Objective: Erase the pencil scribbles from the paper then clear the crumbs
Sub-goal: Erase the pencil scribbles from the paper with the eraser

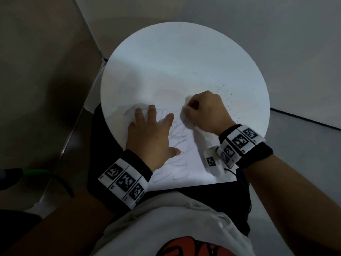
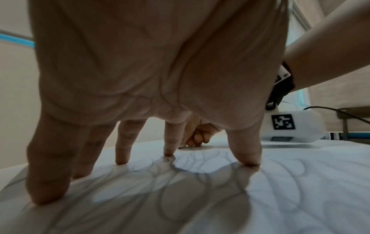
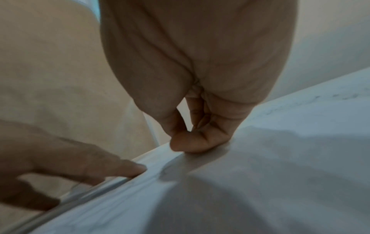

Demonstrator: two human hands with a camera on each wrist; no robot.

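Observation:
A white sheet of paper (image 1: pixel 184 174) lies on the round white table (image 1: pixel 175 52), covered in looping grey pencil scribbles (image 1: pixel 177 137). My left hand (image 1: pixel 153 126) is spread flat, its fingertips (image 2: pixel 248 161) pressing the paper down over the scribbles (image 2: pixel 200 190). Just to its right, my right hand (image 1: pixel 203 109) is curled, fingers and thumb pinched together (image 3: pixel 190 139) on a small whitish eraser (image 1: pixel 186 100), blurred and mostly hidden, at the paper's surface. Dark crumbs (image 1: pixel 227 93) are scattered on the table to the right of that hand.
The right wrist's white camera box (image 1: pixel 210 160) with its black cable (image 1: pixel 239 178) hovers over the paper's near right corner. My lap sits against the table's near edge. Walls close in behind and to the left. A green and black object (image 1: pixel 36 171) lies on the floor at left.

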